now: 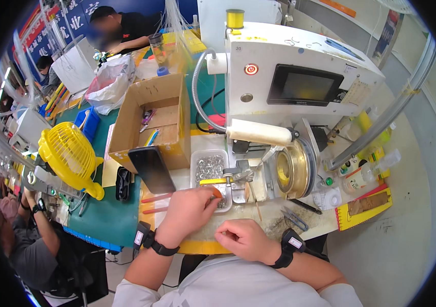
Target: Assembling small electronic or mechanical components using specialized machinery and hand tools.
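My left hand (190,212) is over the near end of a clear plastic tray (193,171), its thumb and forefinger pinched together. An orange cover shows at a fingertip; whatever the pinch holds is too small to make out. Small shiny metal pieces (210,166) fill the tray. A yellow bar (213,181) crosses above it toward a metal fixture (242,176). Just right of the tray's near corner, my right hand (246,239) is closed with curled fingers at the table's front edge. Its fingers hide anything inside.
Behind the fixture stands a white machine (259,51) with a dark screen (305,84) and a brass-coloured wheel (289,171). A phone (151,169) leans on a cardboard box (162,87). Snips (295,220) lie at the right, a yellow fan (70,153) at the left. Other people sit farther off.
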